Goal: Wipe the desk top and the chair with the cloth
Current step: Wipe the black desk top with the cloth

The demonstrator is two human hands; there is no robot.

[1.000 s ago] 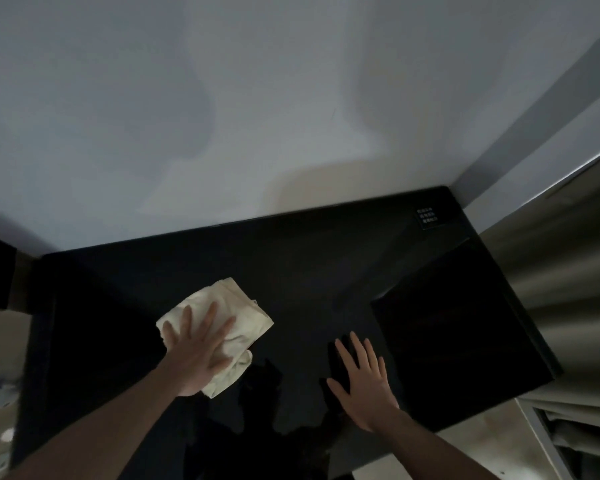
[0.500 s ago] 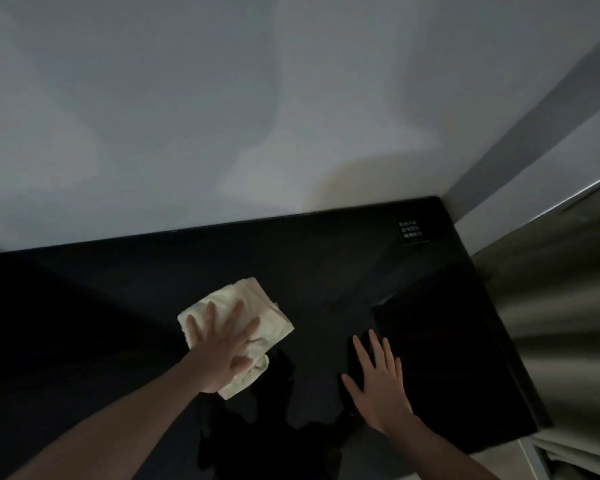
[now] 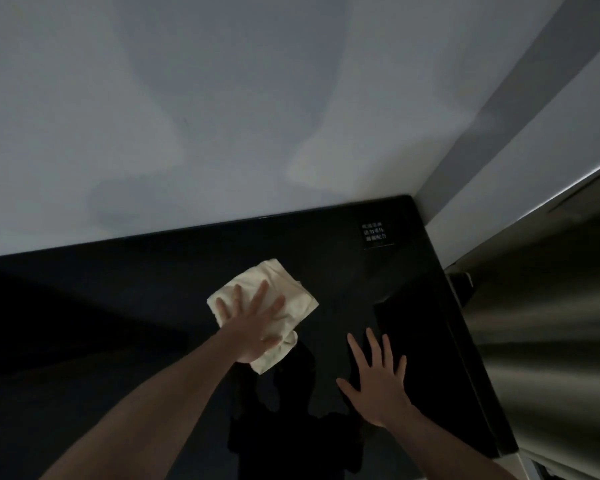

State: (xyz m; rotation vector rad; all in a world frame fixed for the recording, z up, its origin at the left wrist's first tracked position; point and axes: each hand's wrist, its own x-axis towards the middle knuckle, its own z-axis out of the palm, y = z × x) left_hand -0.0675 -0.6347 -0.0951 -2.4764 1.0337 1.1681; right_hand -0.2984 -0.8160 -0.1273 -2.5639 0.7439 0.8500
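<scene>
Where glossy black desk top (image 3: pixel 146 306) meets pale grey wall (image 3: pixel 222 116), room is dim. Left hand (image 3: pixel 253 327) presses folded cream cloth (image 3: pixel 291 292) flat on desk centre, fingers straight and spread. Right hand (image 3: pixel 378 379) rests beside it, fingers splayed, holding nothing. Small white-lettered sticker (image 3: pixel 374 232) sits at far right corner. Grey pleated curtain (image 3: pixel 551 341) hangs at right.

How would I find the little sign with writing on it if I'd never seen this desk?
Start at the black desk top set against the pale wall. Follow its back edge to the far right corner, well beyond the cream cloth under the left hand. The small sign lies flat there, the only thing on the dark surface with white lettering.
</scene>
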